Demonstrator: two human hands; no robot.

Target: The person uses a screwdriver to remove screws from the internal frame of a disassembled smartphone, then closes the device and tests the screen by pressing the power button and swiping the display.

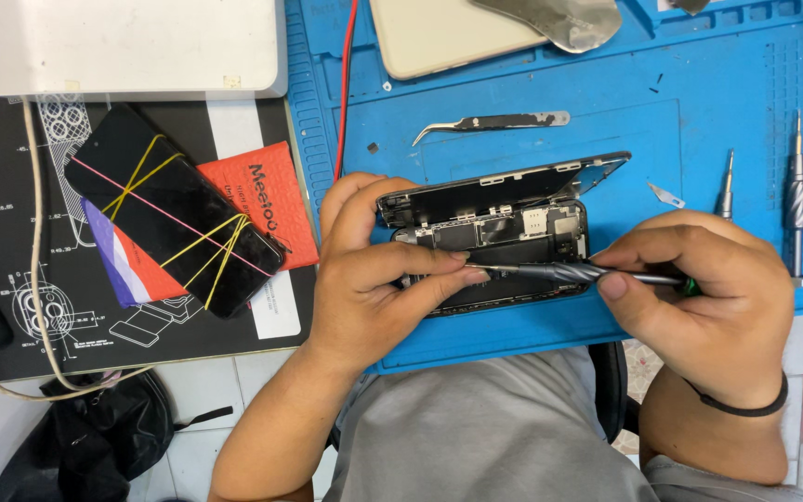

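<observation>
Head view: the opened smartphone [490, 237] sits dead center on the blue repair mat [699, 93], screen already hinged up toward 12 o'clock. Left hand [374, 270] grip wraps its left end; right hand [699, 297] grip pinches a screwdriver [559, 272], tip inside. Internals look all in place, so I'd say early days.

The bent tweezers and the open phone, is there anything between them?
No. In the head view, only bare blue mat lies between the tweezers and the raised screen edge of the opened phone that the left hand steadies.
</observation>
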